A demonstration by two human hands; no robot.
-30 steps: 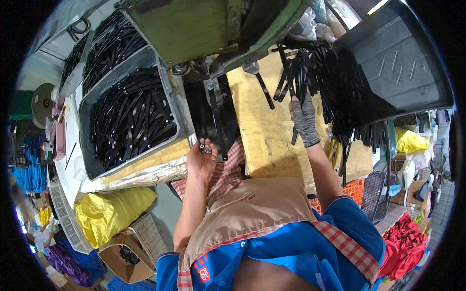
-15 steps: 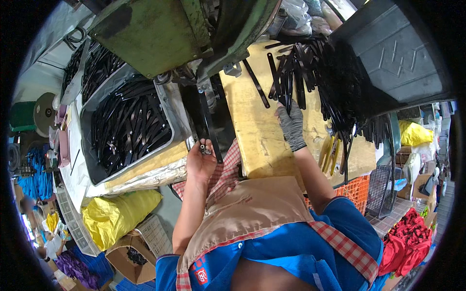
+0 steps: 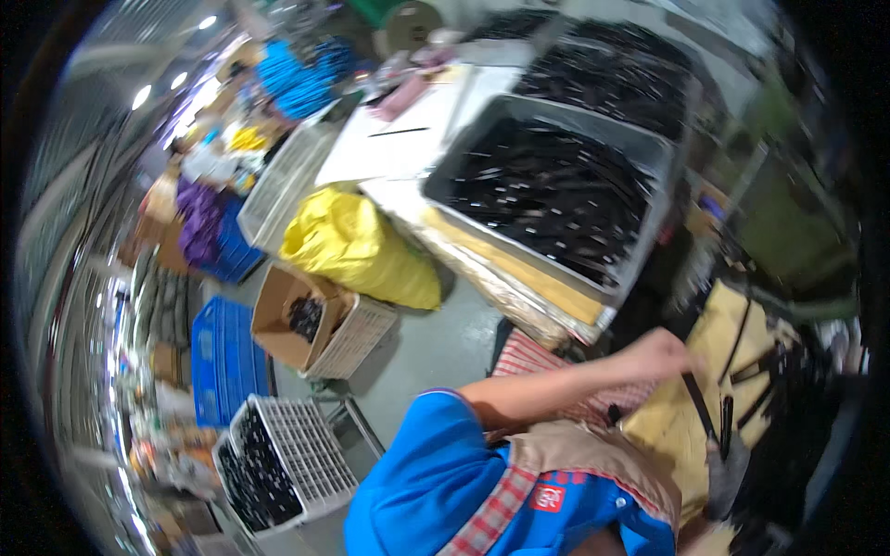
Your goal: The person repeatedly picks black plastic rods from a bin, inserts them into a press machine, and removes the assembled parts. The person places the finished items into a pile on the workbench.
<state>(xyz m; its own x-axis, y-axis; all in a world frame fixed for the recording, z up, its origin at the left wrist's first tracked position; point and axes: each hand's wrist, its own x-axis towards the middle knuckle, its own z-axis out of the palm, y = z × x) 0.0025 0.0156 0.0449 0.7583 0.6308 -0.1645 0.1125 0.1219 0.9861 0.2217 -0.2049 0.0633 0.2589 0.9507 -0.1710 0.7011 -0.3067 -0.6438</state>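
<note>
My left hand is out in front, forearm bare and stretched level from the blue sleeve, reaching over the edge of the yellow board. Motion blur; fingers look curled together, can't tell if they pinch anything. A black rod lies on the board just below the hand, close to the knuckles but I can't tell if it touches. My right hand, grey glove, sits low at the board's near edge with a black rod standing up from it; its grip is too blurred to read. More black rods scatter right of that. Past the left hand: grey bin full of black rods, rim near. Open floor left of the arm, yellow sack beyond.
</note>
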